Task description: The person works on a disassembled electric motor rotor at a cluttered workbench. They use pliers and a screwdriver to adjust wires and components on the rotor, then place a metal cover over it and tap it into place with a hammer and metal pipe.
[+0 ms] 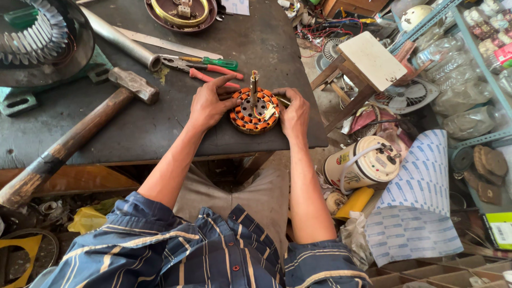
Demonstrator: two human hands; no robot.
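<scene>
Both hands, left (pixel 209 104) and right (pixel 294 113), gripping the stator (pixel 255 111) between them.

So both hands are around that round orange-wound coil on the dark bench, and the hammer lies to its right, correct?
Not quite. The head view shows both hands, left and right, around the orange-wound coil, but the hammer lies to its left.
</scene>
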